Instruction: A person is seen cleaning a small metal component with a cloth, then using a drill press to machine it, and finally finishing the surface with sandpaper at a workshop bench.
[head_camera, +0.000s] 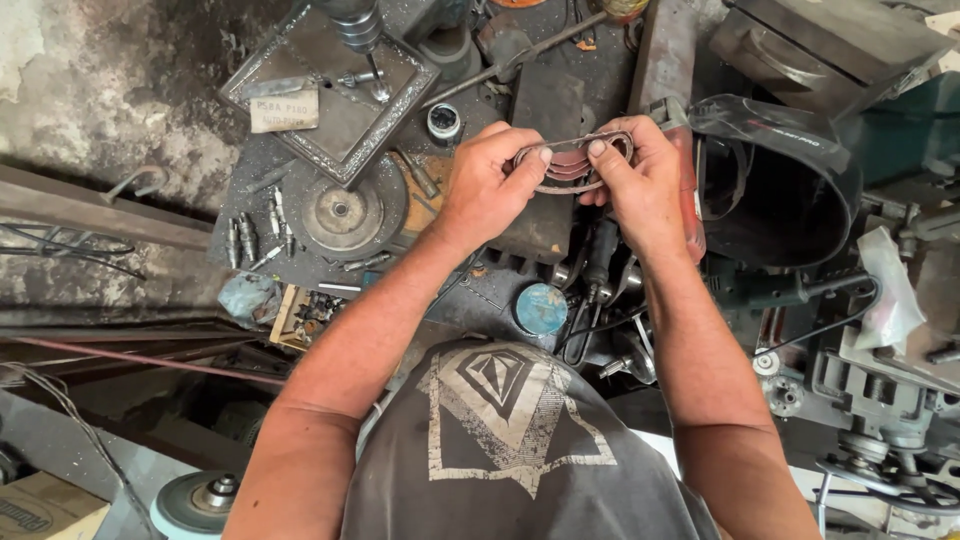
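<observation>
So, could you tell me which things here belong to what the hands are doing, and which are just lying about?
In hand:
- left hand and right hand, both gripping the looped sanding belts

Lying about:
- drill press table with its bit above
- round metal disc
- loose drill bits
- blue round tin
- black belt guard
</observation>
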